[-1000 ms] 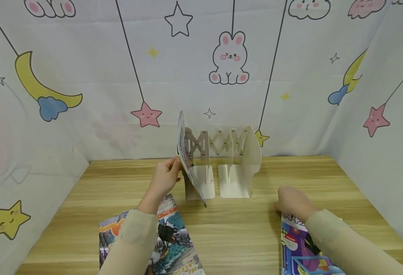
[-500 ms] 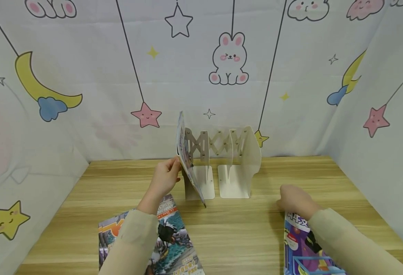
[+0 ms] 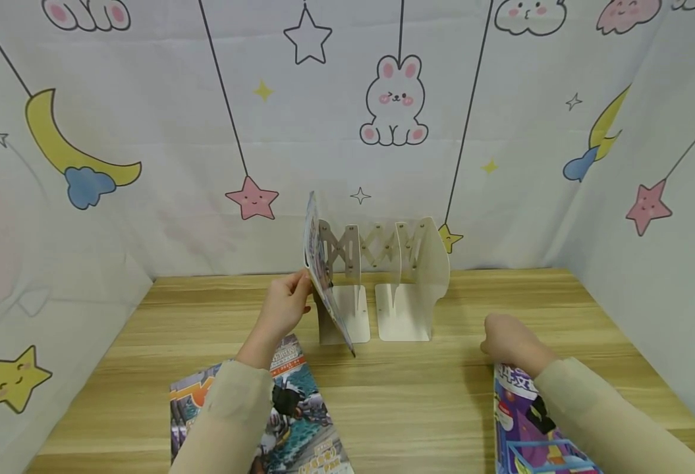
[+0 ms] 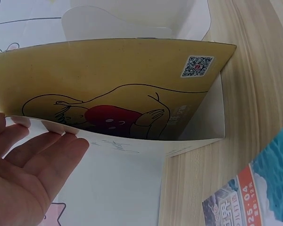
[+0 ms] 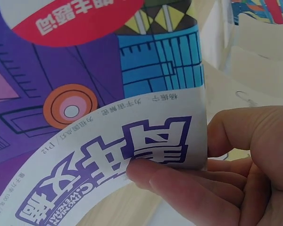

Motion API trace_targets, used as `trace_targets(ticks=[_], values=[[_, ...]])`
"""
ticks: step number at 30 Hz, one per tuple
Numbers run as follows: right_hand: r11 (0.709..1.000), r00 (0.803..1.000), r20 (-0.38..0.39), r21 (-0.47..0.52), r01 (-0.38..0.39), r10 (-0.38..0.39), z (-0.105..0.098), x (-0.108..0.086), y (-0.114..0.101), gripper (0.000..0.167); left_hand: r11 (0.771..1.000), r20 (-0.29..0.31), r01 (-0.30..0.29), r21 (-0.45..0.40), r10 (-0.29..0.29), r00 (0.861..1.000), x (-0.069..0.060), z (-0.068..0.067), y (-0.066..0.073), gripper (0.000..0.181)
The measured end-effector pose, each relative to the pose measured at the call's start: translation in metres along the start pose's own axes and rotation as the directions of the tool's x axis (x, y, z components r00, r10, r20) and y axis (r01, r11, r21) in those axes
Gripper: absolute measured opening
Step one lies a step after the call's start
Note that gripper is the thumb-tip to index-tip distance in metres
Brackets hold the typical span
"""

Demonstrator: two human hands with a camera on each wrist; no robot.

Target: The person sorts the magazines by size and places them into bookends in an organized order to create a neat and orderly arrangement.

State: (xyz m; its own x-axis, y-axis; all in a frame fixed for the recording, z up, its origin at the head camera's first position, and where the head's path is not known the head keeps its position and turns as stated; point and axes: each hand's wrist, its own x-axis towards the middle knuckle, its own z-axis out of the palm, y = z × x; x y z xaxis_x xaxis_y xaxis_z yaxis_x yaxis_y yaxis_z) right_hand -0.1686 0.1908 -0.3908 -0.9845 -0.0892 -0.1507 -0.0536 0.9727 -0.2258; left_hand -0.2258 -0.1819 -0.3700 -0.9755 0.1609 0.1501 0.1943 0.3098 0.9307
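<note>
My left hand (image 3: 288, 304) grips the left end panel of the white expandable bookend (image 3: 406, 316) at its front edge. In the left wrist view, its fingers (image 4: 56, 160) lie against the panel's outer face. A thin magazine (image 4: 132, 89) with a tan back cover stands tilted just inside that panel. My right hand (image 3: 513, 343) pinches the upper corner of a purple magazine (image 3: 537, 428) at the right. In the right wrist view, a finger or thumb lies on the white title band of this magazine (image 5: 85, 94); the others are partly behind it.
A fanned stack of magazines (image 3: 305, 408) with teal covers lies at the front left, partly under my left sleeve (image 3: 228, 408). The bookend's other sections (image 3: 403, 303) hold nothing visible. A patterned cloth (image 3: 347, 131) hangs behind and beside the wooden table (image 3: 406, 395).
My right hand has shifted slightly right and away from me, with the purple magazine's corner moving along with it. My left hand, the bookend and the tan magazine stay practically in place.
</note>
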Motion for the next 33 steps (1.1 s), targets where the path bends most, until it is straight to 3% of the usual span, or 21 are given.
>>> trace_targets(ticks=[4,13,25,33], values=[[0.999,1.000,-0.007,0.044,0.016,-0.016,-0.002,-0.001,-0.002,0.032,1.000,-0.004,0.005,0.001,-0.005,1.000,0.001,0.001,0.000,0.039],[0.997,1.000,-0.021,0.076,0.005,-0.003,-0.010,-0.006,-0.005,0.032,1.000,0.000,0.009,0.001,-0.009,1.000,0.001,0.001,0.000,0.038],[0.976,1.000,-0.005,0.220,-0.006,0.008,-0.017,-0.011,-0.003,0.046,1.000,-0.001,0.004,-0.012,-0.004,1.000,0.000,0.001,0.001,0.038],[0.966,0.999,-0.018,0.257,0.032,-0.028,-0.020,-0.017,-0.005,0.022,1.000,0.000,0.000,-0.010,0.000,1.000,0.000,0.001,0.000,0.038]])
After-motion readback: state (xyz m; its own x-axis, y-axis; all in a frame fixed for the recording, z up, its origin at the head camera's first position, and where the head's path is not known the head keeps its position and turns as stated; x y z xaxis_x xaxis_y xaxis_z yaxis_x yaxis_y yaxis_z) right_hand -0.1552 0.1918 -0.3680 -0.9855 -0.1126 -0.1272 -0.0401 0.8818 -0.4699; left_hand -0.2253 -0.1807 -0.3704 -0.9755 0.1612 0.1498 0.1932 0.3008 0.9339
